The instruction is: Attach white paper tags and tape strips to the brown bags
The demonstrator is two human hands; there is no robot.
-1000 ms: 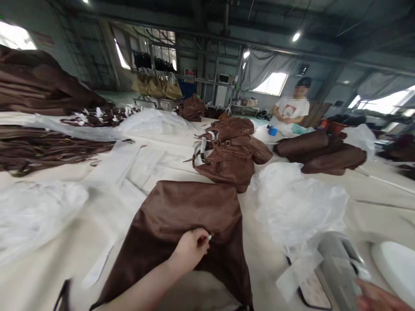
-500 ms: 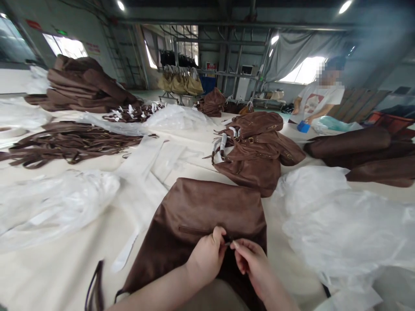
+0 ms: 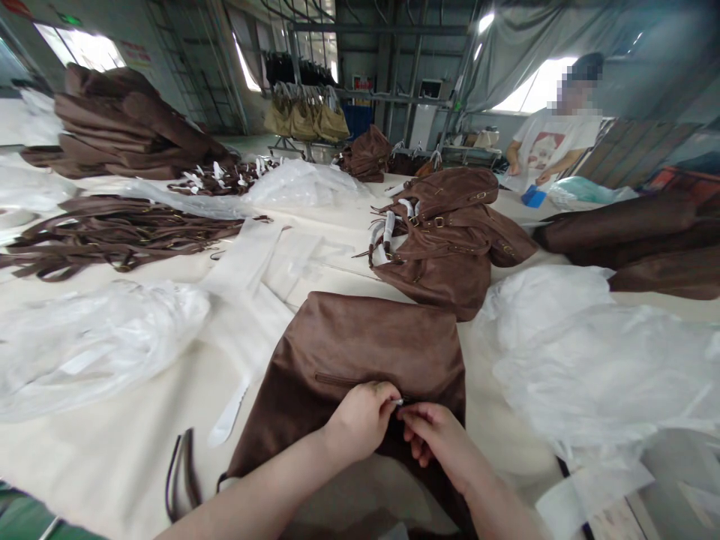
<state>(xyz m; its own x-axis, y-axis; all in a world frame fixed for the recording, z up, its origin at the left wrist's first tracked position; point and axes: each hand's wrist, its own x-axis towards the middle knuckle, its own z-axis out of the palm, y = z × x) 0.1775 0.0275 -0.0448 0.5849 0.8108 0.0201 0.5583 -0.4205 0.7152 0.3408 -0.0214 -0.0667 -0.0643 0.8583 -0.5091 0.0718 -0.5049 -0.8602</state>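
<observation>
A brown leather bag (image 3: 382, 330) lies flat before me, a zipped pocket slit (image 3: 337, 380) running across it. At the right end of that slit both my hands meet. My left hand (image 3: 363, 420) is closed in a pinch on a small shiny zipper pull (image 3: 399, 402). Touching the same spot, my right hand (image 3: 430, 431) pinches thumb and forefinger together, its other fingers curled below. Whatever sits between the right fingertips is too small to make out. A thin brown strap (image 3: 183, 472) hangs beside the bag's lower left.
Finished brown bags (image 3: 444, 240) lie just beyond. Piled straps (image 3: 124, 232) and stacked brown pieces (image 3: 124, 127) are at left. Crumpled clear plastic (image 3: 596, 360) flanks my right side, more plastic (image 3: 106, 337) my left. Across the table a person (image 3: 554, 142) handles a blue object (image 3: 533, 196).
My view has tipped downward a little, so the background sits higher. Both hands stay at the slit's right end, and a shiny bit now shows between the fingertips.
</observation>
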